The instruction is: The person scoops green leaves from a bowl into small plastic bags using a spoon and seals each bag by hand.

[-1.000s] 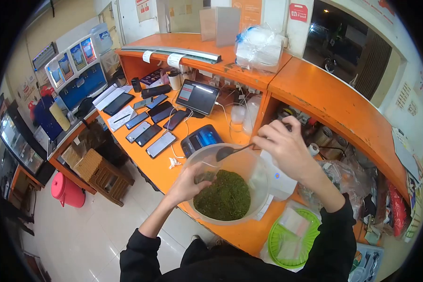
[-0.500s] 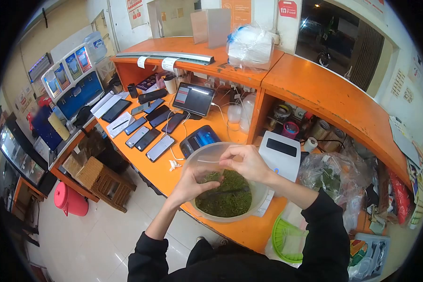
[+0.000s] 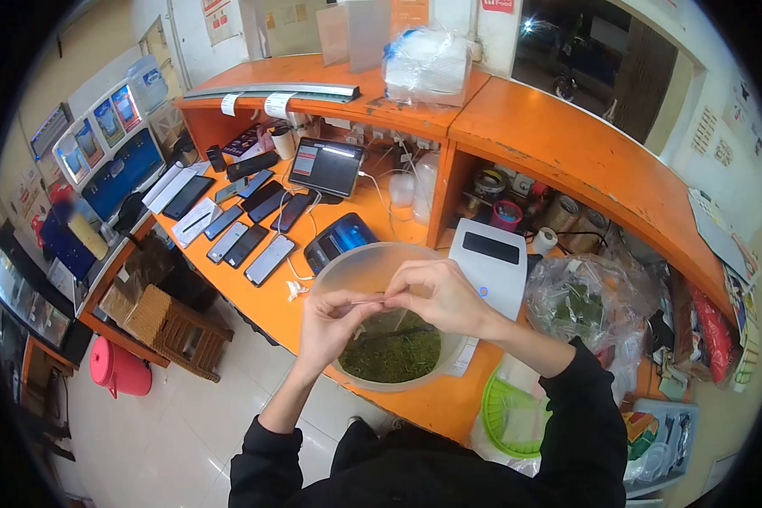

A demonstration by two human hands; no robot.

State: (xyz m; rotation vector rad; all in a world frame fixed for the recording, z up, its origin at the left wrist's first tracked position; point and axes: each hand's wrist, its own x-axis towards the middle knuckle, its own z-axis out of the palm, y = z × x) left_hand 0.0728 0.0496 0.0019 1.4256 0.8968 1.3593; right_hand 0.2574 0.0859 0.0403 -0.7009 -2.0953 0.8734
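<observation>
Over a wide translucent plastic tub [image 3: 345,269], my left hand [image 3: 326,326] and my right hand [image 3: 444,296] meet with their fingertips pinched together. Between them hangs what looks like a small clear plastic bag [image 3: 388,322], partly hidden by the fingers. Chopped green leaves [image 3: 398,360] cover the bottom of the tub, and a dark strip or utensil lies across them. The tub stands at the front edge of the orange counter [image 3: 436,406].
Several phones [image 3: 269,259], a tablet [image 3: 327,167] and a card terminal [image 3: 340,241] lie to the left. On the right are a white printer [image 3: 489,267], a plastic bag of greens [image 3: 577,309] and a green basket [image 3: 498,415]. An orange shelf [image 3: 550,127] rises behind.
My left hand has come up from inside the tub to meet my right hand, and both now pinch together. The whole view has shifted slightly.
</observation>
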